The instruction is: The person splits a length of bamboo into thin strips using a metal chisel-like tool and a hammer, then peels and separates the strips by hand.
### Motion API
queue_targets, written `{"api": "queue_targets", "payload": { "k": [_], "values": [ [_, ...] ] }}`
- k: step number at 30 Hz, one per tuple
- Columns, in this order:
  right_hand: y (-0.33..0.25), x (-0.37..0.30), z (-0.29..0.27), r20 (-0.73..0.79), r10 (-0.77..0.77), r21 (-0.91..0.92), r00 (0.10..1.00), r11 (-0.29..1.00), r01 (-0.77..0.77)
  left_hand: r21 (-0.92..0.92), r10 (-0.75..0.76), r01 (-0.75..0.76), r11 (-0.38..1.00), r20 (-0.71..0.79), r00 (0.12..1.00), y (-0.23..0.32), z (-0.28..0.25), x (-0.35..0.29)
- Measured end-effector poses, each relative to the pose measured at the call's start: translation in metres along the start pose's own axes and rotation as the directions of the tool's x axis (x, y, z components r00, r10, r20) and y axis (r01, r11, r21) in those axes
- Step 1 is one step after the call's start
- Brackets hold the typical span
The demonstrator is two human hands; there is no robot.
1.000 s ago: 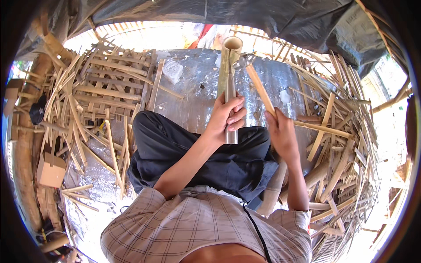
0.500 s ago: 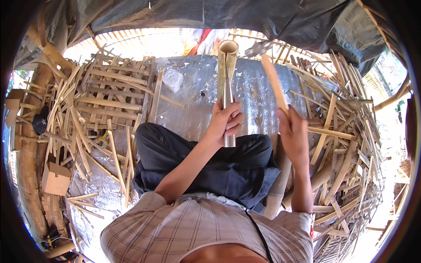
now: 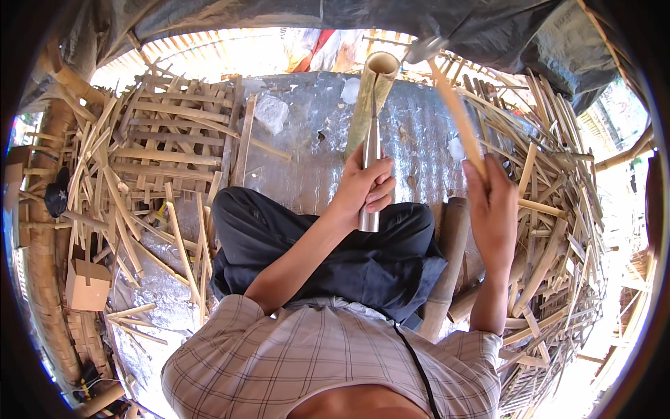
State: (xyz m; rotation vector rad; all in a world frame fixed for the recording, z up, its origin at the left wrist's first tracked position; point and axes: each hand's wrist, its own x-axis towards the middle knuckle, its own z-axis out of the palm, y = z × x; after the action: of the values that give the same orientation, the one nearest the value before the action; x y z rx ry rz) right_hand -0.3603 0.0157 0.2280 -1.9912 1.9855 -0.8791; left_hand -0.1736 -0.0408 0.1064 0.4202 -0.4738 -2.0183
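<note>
In the head view, a hollow, round, tan-green bamboo tube (image 3: 361, 115) tilts a little, open end up. Just this side of the tube, the left hand (image 3: 366, 185) wraps round a shiny silver metal tool (image 3: 373, 140), its thin blade by the tube's split. Right of the tube, the right hand (image 3: 494, 209) grips a grey-headed hammer (image 3: 457, 112) with a pale wooden handle. It seems best to line the blade up with the split and tap softly, clear of the fingers.

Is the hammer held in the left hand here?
No, the right hand grips the hammer, while the left hand holds a metal tool.
</note>
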Motion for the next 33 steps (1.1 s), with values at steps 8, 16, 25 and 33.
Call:
{"api": "queue_targets", "payload": {
  "k": [8,16,25,33],
  "values": [
    [0.029,-0.017,0.050,0.005,-0.107,-0.208,0.994,0.972,0.106,0.039,-0.044,0.047,0.998,-0.071,0.997,-0.005,0.006,-0.001],
    [0.004,-0.003,0.024,-0.199,0.012,0.051,0.980,0.999,-0.001,0.029,-0.045,0.045,0.999,-0.009,0.999,-0.006,0.004,0.000],
    [-0.020,-0.022,0.012,0.028,-0.036,0.007,0.999,0.999,0.036,0.022,-0.061,0.062,0.998,-0.021,0.998,-0.005,-0.004,-0.007],
    [0.027,-0.019,0.058,0.048,-0.082,0.035,0.995,0.996,0.080,0.105,-0.098,0.103,0.989,-0.055,0.994,0.003,0.000,-0.011]
  ]
}}
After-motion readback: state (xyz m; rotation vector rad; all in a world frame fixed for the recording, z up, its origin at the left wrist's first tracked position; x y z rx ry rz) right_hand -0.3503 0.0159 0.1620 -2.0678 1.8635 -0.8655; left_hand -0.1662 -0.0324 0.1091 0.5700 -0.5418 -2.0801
